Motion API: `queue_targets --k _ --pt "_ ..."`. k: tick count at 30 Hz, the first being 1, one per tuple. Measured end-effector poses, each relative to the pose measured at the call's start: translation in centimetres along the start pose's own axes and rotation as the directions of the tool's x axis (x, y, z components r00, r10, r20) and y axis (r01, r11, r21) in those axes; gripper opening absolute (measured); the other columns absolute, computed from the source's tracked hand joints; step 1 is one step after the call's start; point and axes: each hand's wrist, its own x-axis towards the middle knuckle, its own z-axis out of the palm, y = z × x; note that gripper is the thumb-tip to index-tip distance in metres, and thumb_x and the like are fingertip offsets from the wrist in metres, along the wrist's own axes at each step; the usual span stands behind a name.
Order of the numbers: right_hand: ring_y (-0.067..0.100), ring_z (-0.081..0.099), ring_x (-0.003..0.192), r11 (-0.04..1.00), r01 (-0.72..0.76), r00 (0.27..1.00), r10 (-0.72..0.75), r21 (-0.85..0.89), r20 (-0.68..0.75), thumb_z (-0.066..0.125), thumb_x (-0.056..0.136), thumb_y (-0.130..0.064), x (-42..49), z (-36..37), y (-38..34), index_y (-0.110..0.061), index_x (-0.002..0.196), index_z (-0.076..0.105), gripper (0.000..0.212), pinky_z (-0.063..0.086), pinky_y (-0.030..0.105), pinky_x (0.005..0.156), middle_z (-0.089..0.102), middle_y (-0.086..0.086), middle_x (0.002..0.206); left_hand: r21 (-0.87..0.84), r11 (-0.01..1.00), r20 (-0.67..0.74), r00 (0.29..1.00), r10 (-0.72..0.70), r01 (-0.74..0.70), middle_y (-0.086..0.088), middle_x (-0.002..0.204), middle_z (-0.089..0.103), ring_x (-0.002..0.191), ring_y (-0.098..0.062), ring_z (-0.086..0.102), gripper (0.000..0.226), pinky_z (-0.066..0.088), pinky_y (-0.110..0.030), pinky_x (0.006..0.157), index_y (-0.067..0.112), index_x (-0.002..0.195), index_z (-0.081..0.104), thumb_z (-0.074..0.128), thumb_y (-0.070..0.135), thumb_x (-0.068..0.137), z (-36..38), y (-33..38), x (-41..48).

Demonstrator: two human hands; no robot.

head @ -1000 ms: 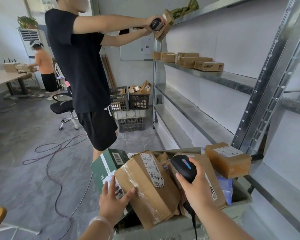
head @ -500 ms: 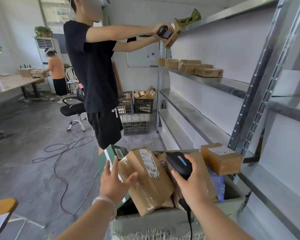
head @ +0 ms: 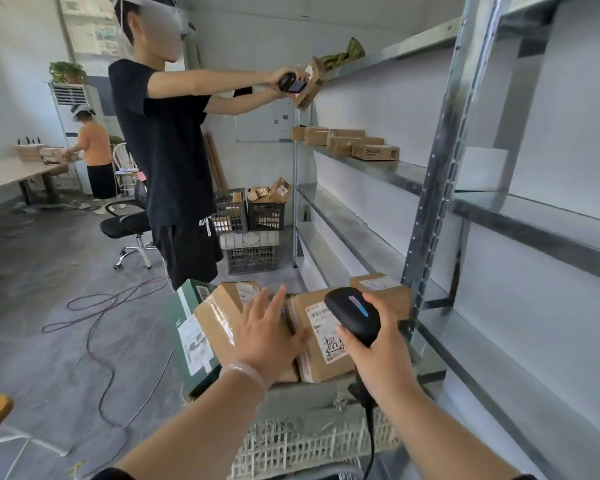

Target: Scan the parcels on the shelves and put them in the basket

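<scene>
Left hand [head: 267,337]: released, fingers spread, flat over the taped parcel [head: 219,317] in the basket [head: 309,445].
Right hand [head: 385,358]: we gripped the scanner [head: 354,313], just beside.
Shelf parcels [head: 361,145]: row at 12 o'clock, well apart from both, long axis running away along the shelf [head: 395,168]. We judged the free left hand the one to fetch.

Left hand [head: 267,337] off the green carton [head: 184,327], now flat over the taped brown cardboard parcel [head: 215,320], beside the black scanner [head: 355,315] in the right hand [head: 378,351].
</scene>
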Motion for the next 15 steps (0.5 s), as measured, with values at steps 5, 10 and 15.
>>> queue_targets --k 5,10,15 --pt "-0.007 0.058 0.096 1.000 -0.004 0.982 -0.001 -0.029 -0.190 0.079 0.079 -0.036 -3.3 -6.1 -2.0 -0.061 0.122 0.038 0.064 0.043 0.002 0.072 0.054 -0.029 0.112 -0.027 0.956 0.018 0.956 0.294 -0.294 0.003 0.164 0.013 0.152 -0.020 0.007 0.084 0.008 -0.042 0.122 0.042 0.155 0.011 0.055 0.064 0.087 0.9 6.7 -1.0" --pt "-0.014 0.058 0.097 0.995 0.001 0.877 -0.051 -0.104 -0.478 0.079 0.080 -0.028 -8.9 -12.6 -4.6 -0.058 0.120 0.040 0.063 0.044 0.001 0.072 0.059 -0.032 0.108 -0.128 0.830 0.064 0.831 0.553 -0.543 0.002 0.164 0.015 0.151 -0.021 0.011 0.083 0.012 -0.041 0.123 0.039 0.156 0.013 0.053 0.066 0.087 1.8 14.3 -3.0" --pt "-0.012 0.057 0.102 0.974 -0.127 0.733 -0.036 -0.189 -0.679 0.075 0.084 -0.029 -18.1 -18.8 -7.3 -0.058 0.120 0.038 0.060 0.047 0.004 0.075 0.051 -0.045 0.112 -0.318 0.634 0.140 0.626 0.767 -0.705 0.012 0.165 0.004 0.150 -0.013 0.003 0.083 0.007 -0.040 0.122 0.050 0.153 0.001 0.044 0.073 0.086 3.8 22.0 -9.9"
